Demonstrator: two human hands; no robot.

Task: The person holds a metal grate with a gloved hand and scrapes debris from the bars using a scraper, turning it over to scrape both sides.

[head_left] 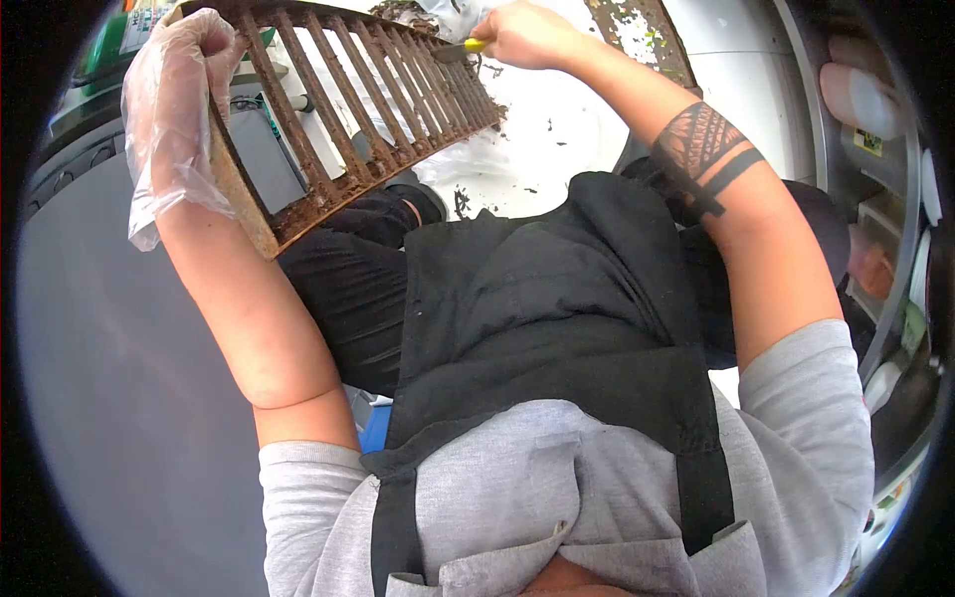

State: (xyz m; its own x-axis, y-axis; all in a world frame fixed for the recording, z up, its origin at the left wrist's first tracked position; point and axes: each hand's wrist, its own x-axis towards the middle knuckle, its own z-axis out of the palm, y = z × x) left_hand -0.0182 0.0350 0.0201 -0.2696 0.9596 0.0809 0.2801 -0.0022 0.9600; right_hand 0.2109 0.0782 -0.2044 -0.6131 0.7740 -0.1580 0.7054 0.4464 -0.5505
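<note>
A slatted metal grate (358, 119), coated in brown grime, is tilted up at the upper left. My left hand (179, 85), in a loose clear plastic glove, is closed round its left end. In my bare right hand (524, 36) is a scraper (468, 48) with a yellow handle and a flat grey blade. That blade lies against the slats near the grate's far end. Brown crumbs cling to the slats and the edge. The grate and glove partly hide the fingers of my left hand.
Dark flakes lie on the white floor (527, 159) below the grate. A large grey panel (99, 328) fills the left side. Shelves (870, 199) with several items stand at the right. A dirty, flaking board (647, 40) is at the top.
</note>
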